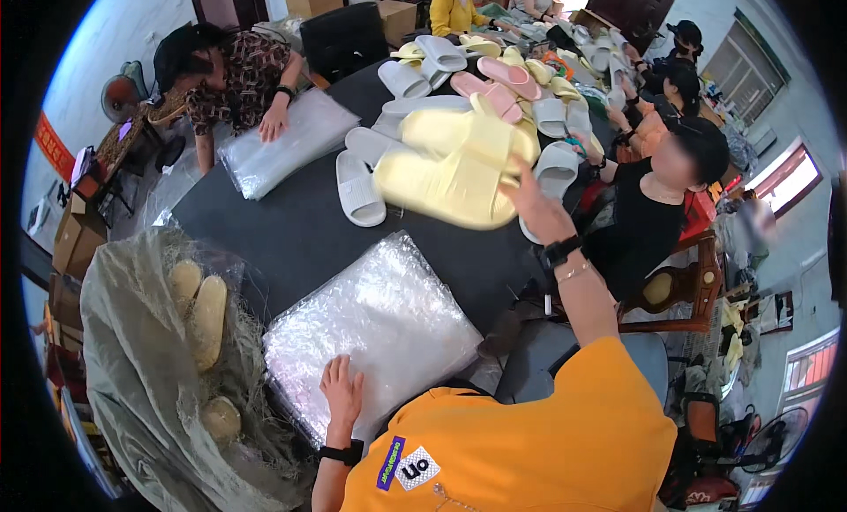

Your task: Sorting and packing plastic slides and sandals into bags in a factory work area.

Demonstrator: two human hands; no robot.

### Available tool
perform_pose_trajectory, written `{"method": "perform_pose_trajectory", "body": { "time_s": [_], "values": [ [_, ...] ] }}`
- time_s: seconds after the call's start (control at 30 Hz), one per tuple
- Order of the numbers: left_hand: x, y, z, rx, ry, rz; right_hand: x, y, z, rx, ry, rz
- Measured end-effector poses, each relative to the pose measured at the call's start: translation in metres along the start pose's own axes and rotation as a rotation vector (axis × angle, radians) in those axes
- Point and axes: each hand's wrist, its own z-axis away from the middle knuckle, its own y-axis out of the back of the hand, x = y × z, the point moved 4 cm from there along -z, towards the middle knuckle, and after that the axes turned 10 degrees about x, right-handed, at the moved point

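My left hand (342, 390) lies with spread fingers on a stack of clear plastic bags (375, 309) at the near edge of the dark table. Out to the right, my right hand (535, 203) grips a pair of pale yellow slippers (445, 172) by one end, above the table. The slippers are smeared by motion, and my fingertips are partly hidden. A light grey slipper (360, 193) rests just left of the yellow pair. Behind them is a heap with pink slippers (498, 89) and more grey and yellow ones.
A greenish sack (132, 353) with beige soles (210, 322) stands at the left. Across the dark table (238, 247), a co-worker's hand (275, 119) presses another stack of plastic bags (296, 146). Another person (640, 216) sits at the right by a wooden chair (688, 287).
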Motion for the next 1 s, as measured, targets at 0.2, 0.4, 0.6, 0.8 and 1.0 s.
{"method": "perform_pose_trajectory", "body": {
  "time_s": [0.2, 0.4, 0.6, 0.8, 1.0],
  "values": [
    [-0.008, -0.005, 0.006, 0.012, -0.017, -0.129, -0.008, -0.069, 0.040, -0.381, -0.105, -0.031],
    [-0.020, 0.022, 0.020, 0.317, 0.207, -0.307, 0.021, -0.152, 0.174, -0.630, 0.274, 0.563],
    [-0.083, 0.044, 0.042, 0.492, 0.793, 0.144, 0.060, -0.167, 0.179, -0.457, 0.076, 0.315],
    [-0.084, 0.035, 0.062, 0.491, 0.741, 0.447, 0.081, -0.191, 0.184, -0.604, 0.210, 0.379],
    [-0.078, 0.035, 0.086, 0.552, 0.771, 0.559, 0.073, -0.201, 0.198, -0.656, 0.274, 0.444]
  ]
}}
